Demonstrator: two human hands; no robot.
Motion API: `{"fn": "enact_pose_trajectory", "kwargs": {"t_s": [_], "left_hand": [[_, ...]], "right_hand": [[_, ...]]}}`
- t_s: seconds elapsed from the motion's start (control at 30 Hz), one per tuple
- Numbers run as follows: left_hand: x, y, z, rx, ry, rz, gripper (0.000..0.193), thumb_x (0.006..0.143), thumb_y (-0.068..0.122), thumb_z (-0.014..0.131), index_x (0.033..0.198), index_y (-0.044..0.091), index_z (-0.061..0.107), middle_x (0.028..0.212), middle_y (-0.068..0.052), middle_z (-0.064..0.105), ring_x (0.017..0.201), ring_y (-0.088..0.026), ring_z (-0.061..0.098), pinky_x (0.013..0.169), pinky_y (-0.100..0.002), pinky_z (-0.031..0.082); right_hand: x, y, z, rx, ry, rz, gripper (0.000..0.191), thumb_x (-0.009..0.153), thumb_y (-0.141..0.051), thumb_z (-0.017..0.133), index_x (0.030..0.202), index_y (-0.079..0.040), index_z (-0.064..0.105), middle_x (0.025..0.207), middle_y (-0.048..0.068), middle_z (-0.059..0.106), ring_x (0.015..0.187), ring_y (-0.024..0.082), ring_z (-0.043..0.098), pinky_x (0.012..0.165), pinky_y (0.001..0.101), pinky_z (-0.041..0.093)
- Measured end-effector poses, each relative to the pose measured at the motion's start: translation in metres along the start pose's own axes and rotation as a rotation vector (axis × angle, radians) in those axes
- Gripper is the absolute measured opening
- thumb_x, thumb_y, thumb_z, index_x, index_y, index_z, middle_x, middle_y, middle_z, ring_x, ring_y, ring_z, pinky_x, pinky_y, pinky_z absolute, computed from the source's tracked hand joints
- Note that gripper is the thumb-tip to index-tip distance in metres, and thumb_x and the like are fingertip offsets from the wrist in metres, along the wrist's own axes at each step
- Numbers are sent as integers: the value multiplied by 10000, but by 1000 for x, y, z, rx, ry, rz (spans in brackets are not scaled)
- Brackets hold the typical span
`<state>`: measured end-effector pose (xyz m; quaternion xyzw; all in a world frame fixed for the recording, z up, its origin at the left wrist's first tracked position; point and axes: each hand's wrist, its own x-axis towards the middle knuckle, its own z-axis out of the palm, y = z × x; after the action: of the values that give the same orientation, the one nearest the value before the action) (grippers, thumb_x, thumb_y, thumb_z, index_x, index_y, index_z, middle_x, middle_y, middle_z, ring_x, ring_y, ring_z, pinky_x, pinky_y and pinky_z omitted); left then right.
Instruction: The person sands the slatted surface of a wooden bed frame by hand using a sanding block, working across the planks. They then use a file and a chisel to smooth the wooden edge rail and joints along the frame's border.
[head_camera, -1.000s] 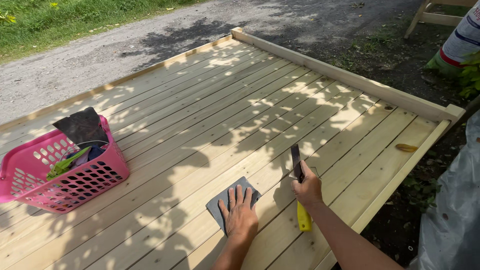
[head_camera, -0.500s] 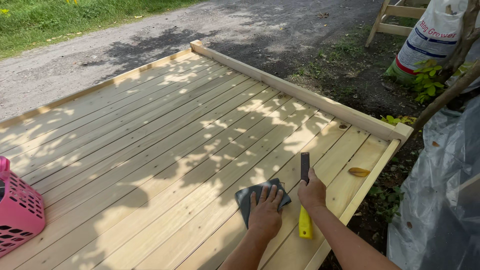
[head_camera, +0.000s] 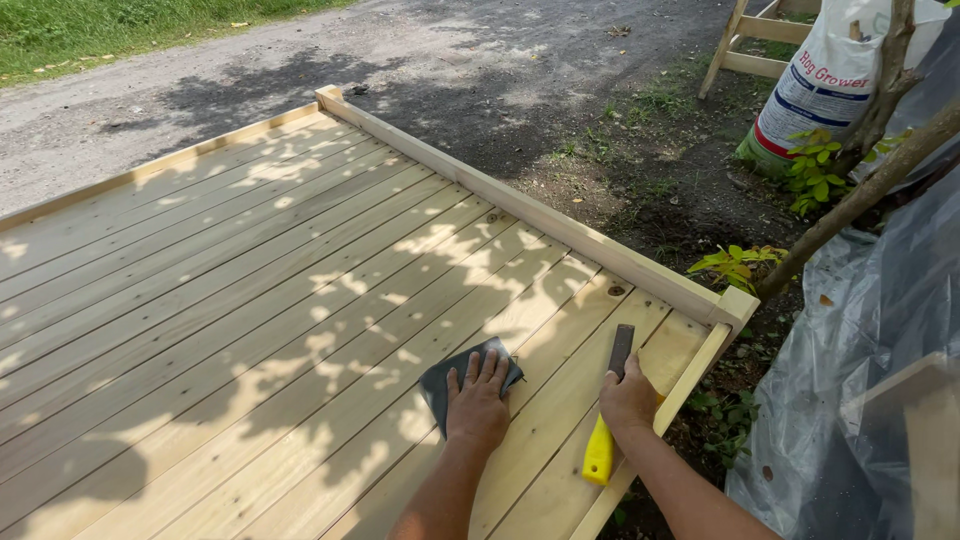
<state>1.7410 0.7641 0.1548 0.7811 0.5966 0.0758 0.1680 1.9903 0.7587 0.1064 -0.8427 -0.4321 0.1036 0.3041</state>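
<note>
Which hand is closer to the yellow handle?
Right. The right hand rests on the tool just above its yellow handle; the left hand lies flat on the grey sheet beside it.

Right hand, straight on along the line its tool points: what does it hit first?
Likely the raised border board along the deck's far edge. The right hand grips a yellow-handled chisel, blade aimed up-frame over bare planks; nothing else appears in that line, though depth is unclear.

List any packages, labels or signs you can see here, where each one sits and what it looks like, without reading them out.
Large sack: upper right, standing on the ground behind a thin tree trunk; bulging, white with printed lettering and a red and green band near the bottom.
Clear plastic sheeting: right edge, draped beside the wooden deck; greyish, crinkled, no print visible.
No signs or screens in view.
</note>
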Motion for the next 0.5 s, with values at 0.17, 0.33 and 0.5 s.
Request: {"fn": "enact_pose_trajectory", "kwargs": {"t_s": [0.17,0.33,0.5], "left_hand": [[39,12,4,-20,67,4,534,1054,356,401,1575,257,337,1695,50,222,1582,-215,136,1267,-546,62],[89,11,15,-6,40,69,574,1030,347,447,1575,225,312,1688,6,222,1567,-247,141,1251,-566,73],[155,37,14,-5,51,125,643,992,322,542,1576,201,303,1689,1,214,1568,-250,151,1244,-583,83]], "right_hand": [[34,12,11,136,125,53,651,904,-238,628,1489,17,501,1021,270,733,953,405,721,883,474,564],[50,16,6,273,196,113,458,913,-239,644,1307,-6,642,945,225,748,887,375,728,833,462,566],[56,3,-7,405,198,155,361,920,-203,617,1256,-81,670,828,166,739,769,314,726,767,442,564]]}}
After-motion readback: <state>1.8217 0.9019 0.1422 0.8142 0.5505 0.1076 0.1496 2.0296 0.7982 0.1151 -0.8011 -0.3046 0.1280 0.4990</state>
